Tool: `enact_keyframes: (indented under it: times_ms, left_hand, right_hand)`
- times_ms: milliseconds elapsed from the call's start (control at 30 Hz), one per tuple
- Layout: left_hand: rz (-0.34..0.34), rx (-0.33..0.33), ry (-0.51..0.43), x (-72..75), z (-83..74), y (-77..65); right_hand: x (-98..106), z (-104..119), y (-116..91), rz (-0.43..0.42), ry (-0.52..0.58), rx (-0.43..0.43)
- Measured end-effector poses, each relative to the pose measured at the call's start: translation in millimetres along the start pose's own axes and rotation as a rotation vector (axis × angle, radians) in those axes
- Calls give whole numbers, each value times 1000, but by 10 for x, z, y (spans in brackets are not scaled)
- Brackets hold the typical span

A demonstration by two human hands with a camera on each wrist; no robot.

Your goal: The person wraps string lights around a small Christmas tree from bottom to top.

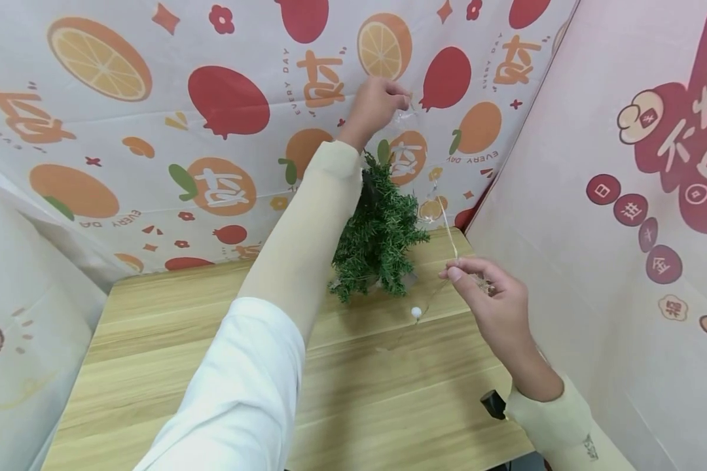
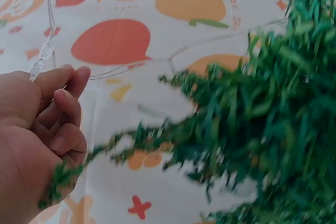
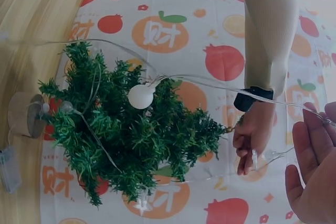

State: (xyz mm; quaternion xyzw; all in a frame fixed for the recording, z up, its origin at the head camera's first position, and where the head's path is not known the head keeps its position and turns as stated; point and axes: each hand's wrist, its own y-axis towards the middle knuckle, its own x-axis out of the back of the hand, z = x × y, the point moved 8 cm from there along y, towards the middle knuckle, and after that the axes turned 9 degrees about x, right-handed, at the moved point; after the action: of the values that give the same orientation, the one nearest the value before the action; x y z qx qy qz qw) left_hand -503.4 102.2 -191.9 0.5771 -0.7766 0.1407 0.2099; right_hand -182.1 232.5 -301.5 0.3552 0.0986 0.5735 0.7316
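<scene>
A small green artificial Christmas tree stands on the wooden table. String lights on thin clear wire loop round it, with a white ball bulb close to the camera in the right wrist view. My left hand is raised beyond the treetop. In the left wrist view, its thumb and forefinger pinch the wire beside a clear bulb. To the right of the tree, my right hand pinches another stretch of wire between thumb and forefinger. Another white bulb hangs below that hand.
The wooden table stretches in front of the tree. A fruit-print cloth hangs close behind it, and another printed cloth on the right. By the tree's round base lies a small clear box.
</scene>
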Motion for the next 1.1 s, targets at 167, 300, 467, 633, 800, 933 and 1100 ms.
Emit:
enact_keyframes:
  times_ms: [167, 300, 467, 633, 800, 933, 1100]
  left_hand:
    - [28, -4, 12, 103, 100, 79]
    - [47, -6, 36, 163, 172, 122]
    - [49, 1, -41, 232, 293, 128]
    - [26, 36, -209, 298, 472, 92]
    - [-12, 55, -255, 381, 601, 57]
    - [-24, 68, -263, 458, 667, 42]
    - [-23, 90, -316, 526, 753, 28]
  right_hand:
    - [-26, 17, -43, -17, 63, 17]
    - [-61, 30, -66, -36, 107, 40]
    - [-122, 81, -47, -30, 122, 74]
    - [-225, 220, 8, -9, 175, 149]
    - [-365, 392, 57, 23, 216, 218]
    - [-483, 517, 107, 34, 239, 254]
    - [-640, 620, 179, 64, 258, 279]
